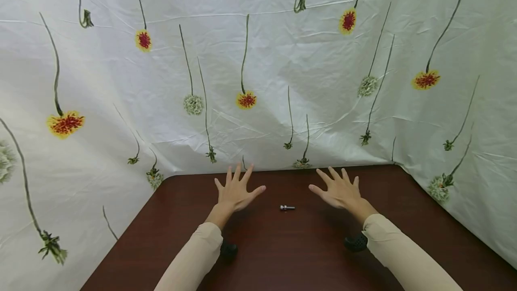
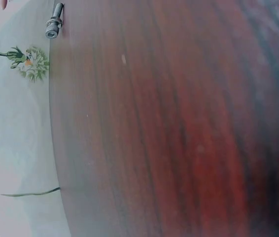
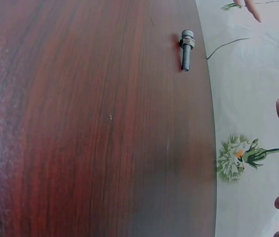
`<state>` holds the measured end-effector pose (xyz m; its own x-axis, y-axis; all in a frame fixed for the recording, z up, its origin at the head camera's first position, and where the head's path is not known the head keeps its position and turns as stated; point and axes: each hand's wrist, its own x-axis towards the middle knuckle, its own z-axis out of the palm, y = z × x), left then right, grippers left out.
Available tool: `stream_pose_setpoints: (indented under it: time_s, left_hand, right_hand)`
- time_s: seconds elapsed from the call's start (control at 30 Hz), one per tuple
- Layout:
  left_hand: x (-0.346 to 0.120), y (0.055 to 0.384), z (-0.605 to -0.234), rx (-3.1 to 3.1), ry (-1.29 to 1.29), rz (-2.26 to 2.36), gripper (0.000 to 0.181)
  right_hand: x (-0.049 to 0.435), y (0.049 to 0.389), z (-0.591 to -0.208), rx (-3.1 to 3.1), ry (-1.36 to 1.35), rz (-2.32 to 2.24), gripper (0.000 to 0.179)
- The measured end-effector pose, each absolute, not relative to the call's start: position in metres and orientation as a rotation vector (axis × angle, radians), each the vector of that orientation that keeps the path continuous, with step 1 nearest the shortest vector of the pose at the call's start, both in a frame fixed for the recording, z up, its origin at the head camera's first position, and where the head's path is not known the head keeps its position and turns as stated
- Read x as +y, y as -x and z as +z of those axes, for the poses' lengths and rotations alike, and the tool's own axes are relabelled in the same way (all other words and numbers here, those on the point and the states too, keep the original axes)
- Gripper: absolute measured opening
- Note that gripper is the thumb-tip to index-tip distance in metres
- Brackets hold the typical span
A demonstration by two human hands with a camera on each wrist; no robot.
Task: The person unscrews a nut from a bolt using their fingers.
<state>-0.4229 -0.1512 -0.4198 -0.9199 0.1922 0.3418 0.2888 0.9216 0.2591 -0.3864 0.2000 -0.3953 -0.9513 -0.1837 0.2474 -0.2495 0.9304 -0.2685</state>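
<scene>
A small metal bolt with a nut threaded up near its socket head lies on its side on the dark red-brown table. In the head view its head points left and its threaded end right. My left hand is held over the table to the left of the bolt, fingers straight and spread. To the right of it my right hand is spread the same way. Neither hand touches the bolt, and both hold nothing. The left wrist view shows the bolt at its top edge.
A white cloth printed with flowers hangs behind the table and along both sides. Dark wrist-worn pieces show below both wrists. The table's far edge runs just beyond the fingertips.
</scene>
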Motion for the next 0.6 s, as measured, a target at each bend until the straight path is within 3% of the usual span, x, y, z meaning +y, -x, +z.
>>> stream_pose_setpoints:
  time_s: [0.6]
  left_hand:
    - [-0.130, 0.422, -0.428, -2.806, 0.525, -0.569, 0.094]
  right_hand:
    - [0.171, 0.393, -0.415, -2.715, -0.562, 0.756, 0.063]
